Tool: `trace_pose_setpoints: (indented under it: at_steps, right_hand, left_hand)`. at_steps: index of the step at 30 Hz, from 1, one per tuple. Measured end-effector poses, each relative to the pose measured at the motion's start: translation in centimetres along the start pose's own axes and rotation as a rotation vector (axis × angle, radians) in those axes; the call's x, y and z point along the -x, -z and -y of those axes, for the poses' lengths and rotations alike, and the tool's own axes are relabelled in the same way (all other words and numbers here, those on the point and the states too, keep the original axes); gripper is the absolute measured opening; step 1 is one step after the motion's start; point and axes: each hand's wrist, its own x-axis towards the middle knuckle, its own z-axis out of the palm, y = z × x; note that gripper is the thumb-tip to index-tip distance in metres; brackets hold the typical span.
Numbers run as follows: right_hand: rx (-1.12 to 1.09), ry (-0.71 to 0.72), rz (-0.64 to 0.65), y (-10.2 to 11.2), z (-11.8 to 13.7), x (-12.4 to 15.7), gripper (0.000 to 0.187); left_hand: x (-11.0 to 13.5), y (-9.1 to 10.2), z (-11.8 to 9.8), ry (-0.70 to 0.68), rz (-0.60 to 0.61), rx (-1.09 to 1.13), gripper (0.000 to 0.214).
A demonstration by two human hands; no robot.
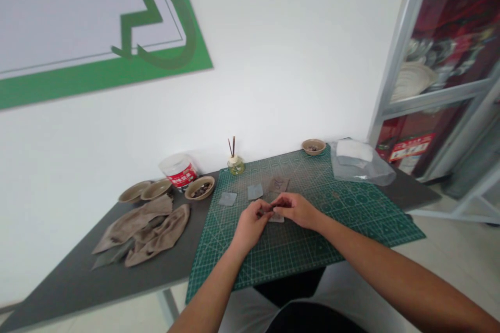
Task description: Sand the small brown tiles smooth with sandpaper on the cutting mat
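My left hand (250,223) and my right hand (300,211) meet over the green cutting mat (297,255), fingertips pinched together. Something small and dark shows between them, too covered by the fingers to name. Just under the fingertips lies a small clear plastic piece (277,218), partly hidden by the hands. Two more small translucent plastic pieces (228,198) rest flat on the mat beyond my left hand. Beside them, just past my right hand, is a brown piece (278,184) with a purple mark drawn on it.
Brown cloths (160,237) lie on the dark table (89,286) at left. Behind stand bowls (200,188), a white tub with a red label (179,170) and a reed diffuser (236,164). At the back right are another bowl (313,146) and a plastic bag (361,166).
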Motion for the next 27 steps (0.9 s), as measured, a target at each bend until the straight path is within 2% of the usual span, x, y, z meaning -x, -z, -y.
trace_pose_setpoints:
  at_steps: [6, 11, 14, 19, 27]
  right_hand:
    - [0.122, -0.007, -0.006, 0.2, -0.5, 0.2, 0.022]
    - [0.364, 0.059, -0.039, 0.5, 0.3, 0.9, 0.014]
    - [0.468, 0.091, -0.016, 0.4, 0.6, 1.1, 0.008]
    - [0.583, 0.107, -0.003, -0.1, 0.7, 1.1, 0.002]
    - [0.654, 0.129, 0.024, -1.2, 0.8, 0.9, 0.004]
  left_hand:
    - [0.1, -0.3, 0.3, -0.049, 0.020, -0.167, 0.017]
    - [0.9, -0.6, 0.1, -0.145, 0.078, -0.315, 0.017]
    - [1.1, -0.8, 0.1, -0.213, 0.108, -0.396, 0.018]
    - [1.0, -1.0, 0.6, -0.198, 0.092, -0.438, 0.023]
    - [0.6, -0.8, 1.4, -0.123, 0.067, -0.396, 0.033]
